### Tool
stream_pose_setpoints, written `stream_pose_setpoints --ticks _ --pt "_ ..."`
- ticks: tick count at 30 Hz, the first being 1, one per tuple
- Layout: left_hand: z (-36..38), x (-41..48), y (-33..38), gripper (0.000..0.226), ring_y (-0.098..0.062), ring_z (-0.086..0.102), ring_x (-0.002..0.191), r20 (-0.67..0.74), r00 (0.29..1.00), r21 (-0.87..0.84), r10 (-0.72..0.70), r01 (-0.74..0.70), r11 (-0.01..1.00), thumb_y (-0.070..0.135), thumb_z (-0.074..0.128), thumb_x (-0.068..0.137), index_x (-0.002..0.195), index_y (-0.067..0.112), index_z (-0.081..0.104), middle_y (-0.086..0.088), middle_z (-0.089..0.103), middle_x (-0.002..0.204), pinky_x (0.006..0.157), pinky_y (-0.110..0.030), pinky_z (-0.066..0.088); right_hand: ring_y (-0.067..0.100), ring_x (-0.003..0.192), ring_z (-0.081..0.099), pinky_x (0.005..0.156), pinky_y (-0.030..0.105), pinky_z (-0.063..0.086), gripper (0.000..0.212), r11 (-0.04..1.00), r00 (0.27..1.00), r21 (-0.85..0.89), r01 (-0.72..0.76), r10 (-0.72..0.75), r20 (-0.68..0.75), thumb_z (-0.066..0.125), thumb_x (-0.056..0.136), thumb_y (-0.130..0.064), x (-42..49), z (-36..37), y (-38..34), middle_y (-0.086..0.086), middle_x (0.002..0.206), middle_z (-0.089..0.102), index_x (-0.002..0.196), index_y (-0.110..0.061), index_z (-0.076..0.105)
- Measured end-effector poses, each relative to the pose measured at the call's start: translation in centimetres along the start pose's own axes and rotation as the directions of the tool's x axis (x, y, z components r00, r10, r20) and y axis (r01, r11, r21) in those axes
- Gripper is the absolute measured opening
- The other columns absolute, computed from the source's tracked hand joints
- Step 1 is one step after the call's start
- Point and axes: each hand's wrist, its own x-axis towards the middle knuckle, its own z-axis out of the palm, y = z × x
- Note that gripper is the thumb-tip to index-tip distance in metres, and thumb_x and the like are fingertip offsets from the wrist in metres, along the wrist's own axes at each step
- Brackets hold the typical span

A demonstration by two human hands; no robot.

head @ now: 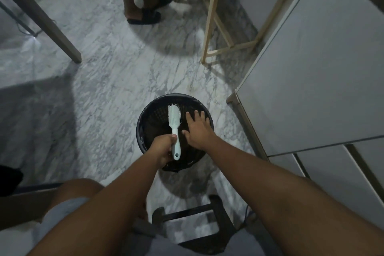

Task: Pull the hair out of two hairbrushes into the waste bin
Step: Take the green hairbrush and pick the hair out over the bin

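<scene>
- Pale plastic paddle hairbrush (174, 119) is gripped by handle in left hand (163, 148), over round black mesh waste bin (143, 116).
- Right hand (197, 129) is spread open, empty, beside brush head.
- Step, prob.: hair-pulling; next, bristles to be pinched w/ right fingers.

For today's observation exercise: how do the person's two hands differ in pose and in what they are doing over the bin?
The left hand is closed around the pale hairbrush handle; the right hand is open with fingers spread and holds nothing. The left grips from the near rim; the right reaches further across. Both hover over the black waste bin.
</scene>
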Motion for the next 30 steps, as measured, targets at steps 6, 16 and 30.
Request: stream_pose_setpoints --ticks 6,16,30 --pt "2.8 -9.5 7.9 0.031 -0.034 0.061 0.106 0.044 0.997 0.150 0.068 -0.074 0.986 0.019 0.054 0.096 0.123 0.005 0.060 -0.017 0.065 0.113 0.080 -0.046 0.052 0.044 0.150 0.000 0.122 0.055 0.009 0.074 0.994 0.992 0.090 -0.054 0.063 -0.110 0.044 0.100 -0.042 -5.4 -12.2 -0.1 0.022 0.163 0.004 0.157 -0.013 0.007" --pt "18.9 -29.5 20.2 0.024 -0.025 0.058 0.083 0.381 0.900 0.381 0.214 -0.364 0.850 0.019 0.050 0.101 0.122 0.007 0.056 -0.009 0.061 0.097 0.064 -0.038 0.047 0.046 0.148 0.007 0.120 0.056 0.013 0.071 0.936 0.828 0.213 -0.279 0.347 -0.440 0.046 0.100 -0.040 -20.4 -35.3 7.7 0.023 0.161 0.012 0.155 -0.009 0.014" --pt "46.2 -44.5 9.1 0.019 -0.024 0.058 0.079 0.759 0.641 0.570 -0.112 -0.572 0.590 0.014 0.051 0.101 0.115 0.005 0.060 -0.008 0.059 0.097 0.064 -0.039 0.050 0.047 0.148 0.002 0.121 0.053 0.011 0.066 0.537 0.356 0.508 -0.673 0.838 -0.414 0.042 0.102 -0.034 -46.8 -37.4 26.0 0.024 0.161 0.009 0.155 -0.010 0.012"
